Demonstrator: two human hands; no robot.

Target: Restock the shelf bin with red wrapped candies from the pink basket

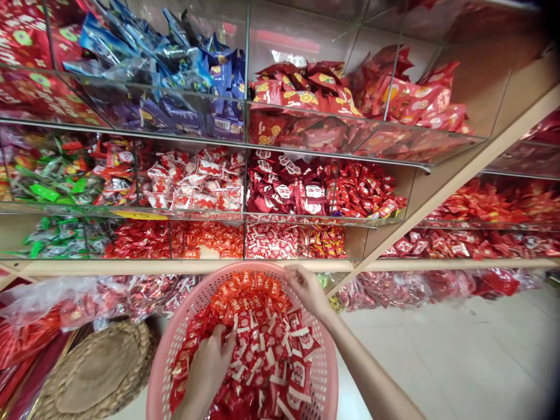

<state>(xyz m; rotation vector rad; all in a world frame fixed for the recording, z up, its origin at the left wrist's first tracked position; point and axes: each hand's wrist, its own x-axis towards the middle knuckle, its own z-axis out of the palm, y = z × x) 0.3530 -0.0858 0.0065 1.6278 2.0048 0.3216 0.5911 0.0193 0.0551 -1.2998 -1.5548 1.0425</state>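
Note:
A pink perforated plastic basket [158, 361] stands in front of me, filled with small wrapped candies [262, 338]. Orange-red packets lie toward its far side, and red-and-white ones cover the middle and right. My left hand [210, 364] is down inside the basket on the left part of the heap. Its fingers are curled among the candies, and whatever they grip is hidden. At the far right of the basket, my right hand [306, 291] has its fingers closed over the rim.
Shelves with clear dividers hold candy bins [199, 181] and blue packets [175, 64]. A wooden shelf edge [109, 267] runs just behind the basket. Bagged candies [385, 291] lie beneath it. A round woven mat [98, 367] is at the left, and tiled floor [459, 344] at the right.

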